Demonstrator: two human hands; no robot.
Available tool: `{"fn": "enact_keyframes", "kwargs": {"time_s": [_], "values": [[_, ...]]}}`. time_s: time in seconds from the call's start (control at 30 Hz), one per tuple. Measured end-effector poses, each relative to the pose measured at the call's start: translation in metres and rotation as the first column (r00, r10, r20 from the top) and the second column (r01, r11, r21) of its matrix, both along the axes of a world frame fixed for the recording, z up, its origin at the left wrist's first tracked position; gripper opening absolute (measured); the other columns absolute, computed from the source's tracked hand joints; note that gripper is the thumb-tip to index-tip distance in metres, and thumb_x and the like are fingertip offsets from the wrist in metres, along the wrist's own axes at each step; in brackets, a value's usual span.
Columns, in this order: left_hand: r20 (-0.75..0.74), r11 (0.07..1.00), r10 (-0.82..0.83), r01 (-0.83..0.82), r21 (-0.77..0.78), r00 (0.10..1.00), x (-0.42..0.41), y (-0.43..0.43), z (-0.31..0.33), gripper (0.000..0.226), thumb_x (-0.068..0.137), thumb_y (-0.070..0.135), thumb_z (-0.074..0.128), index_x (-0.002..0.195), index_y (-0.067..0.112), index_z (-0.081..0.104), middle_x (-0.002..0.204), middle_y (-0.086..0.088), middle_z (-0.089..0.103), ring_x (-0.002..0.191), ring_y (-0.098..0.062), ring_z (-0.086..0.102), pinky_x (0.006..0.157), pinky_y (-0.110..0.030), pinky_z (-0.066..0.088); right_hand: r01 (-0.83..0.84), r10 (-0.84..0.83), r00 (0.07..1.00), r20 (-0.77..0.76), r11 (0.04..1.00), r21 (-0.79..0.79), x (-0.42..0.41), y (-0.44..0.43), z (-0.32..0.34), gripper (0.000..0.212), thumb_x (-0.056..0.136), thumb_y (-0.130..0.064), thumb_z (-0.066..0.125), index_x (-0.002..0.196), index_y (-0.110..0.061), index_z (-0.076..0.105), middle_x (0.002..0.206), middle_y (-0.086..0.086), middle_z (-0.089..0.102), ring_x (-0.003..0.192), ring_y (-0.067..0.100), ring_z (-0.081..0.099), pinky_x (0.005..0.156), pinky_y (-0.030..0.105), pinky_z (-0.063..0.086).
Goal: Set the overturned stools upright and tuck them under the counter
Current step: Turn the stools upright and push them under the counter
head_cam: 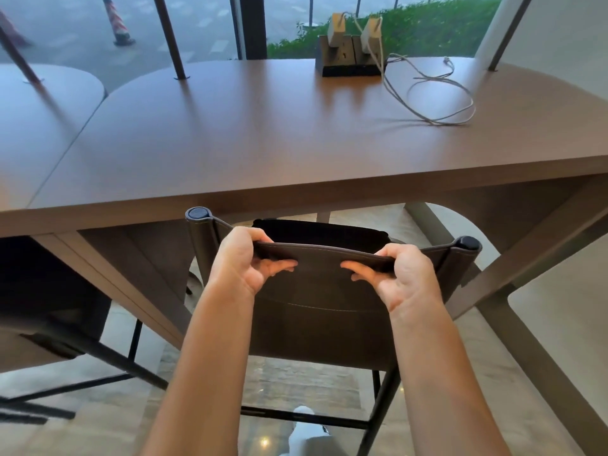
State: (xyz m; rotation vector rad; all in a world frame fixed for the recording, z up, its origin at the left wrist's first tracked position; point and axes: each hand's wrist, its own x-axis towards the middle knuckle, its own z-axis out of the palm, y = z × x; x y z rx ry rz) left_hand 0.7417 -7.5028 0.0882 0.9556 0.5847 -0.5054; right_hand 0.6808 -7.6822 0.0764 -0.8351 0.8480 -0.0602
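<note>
The upright stool, dark brown leather on black legs, is gripped at its backrest top by the curled fingers of the left hand and right hand.

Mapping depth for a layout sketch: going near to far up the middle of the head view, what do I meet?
White shoe → stool backrest, gripped by left hand and right hand → counter → cable loop → socket block → grass outside.
</note>
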Motion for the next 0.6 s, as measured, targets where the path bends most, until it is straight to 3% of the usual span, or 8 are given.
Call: {"fn": "enact_keyframes", "kwargs": {"time_s": [0.07,0.27,0.43,0.6], "values": [[0.006,0.999,0.037,-0.037,0.001,0.999,0.008,0.0,0.001,0.015,0.087,-0.01,0.038,0.093,0.002,0.045,0.118,-0.028,0.047,0.108,-0.054,0.052,0.093,-0.059,0.048,0.027,-0.027,1.0,-0.013,0.999,0.026,0.013,0.0,0.006,0.014,0.082,0.016,0.046,0.082,0.003,0.052,0.102,0.029,0.048,0.109,0.053,0.052,0.087,0.058,0.053],[0.057,0.988,0.154,-0.153,-0.008,0.986,0.021,0.006,0.003,0.016,0.088,-0.01,0.039,0.093,0.002,0.047,0.11,-0.025,0.047,0.109,-0.05,0.05,0.091,-0.061,0.048,-0.014,0.015,0.999,0.041,1.0,-0.017,0.05,0.007,0.017,0.02,0.083,0.018,0.045,0.088,-0.001,0.052,0.109,0.025,0.046,0.107,0.052,0.052,0.074,0.057,0.057],[0.107,0.976,0.212,-0.216,0.024,0.971,0.03,0.011,-0.001,0.015,0.088,-0.009,0.039,0.089,0.002,0.049,0.099,-0.02,0.049,0.103,-0.046,0.056,0.09,-0.059,0.05,-0.058,0.066,0.994,0.083,0.993,-0.104,0.074,0.016,0.017,0.03,0.083,0.019,0.041,0.106,0.001,0.05,0.113,0.021,0.044,0.106,0.051,0.052,0.075,0.058,0.057],[0.152,0.965,0.243,-0.254,0.065,0.958,0.044,0.012,-0.011,0.019,0.084,-0.011,0.037,0.079,0.004,0.047,0.09,-0.014,0.044,0.088,-0.04,0.056,0.084,-0.057,0.053,-0.056,0.064,0.993,0.103,0.995,-0.08,0.09,0.016,0.005,0.04,0.084,0.019,0.039,0.12,0.004,0.048,0.107,0.017,0.043,0.108,0.046,0.051,0.077,0.06,0.056]]}}
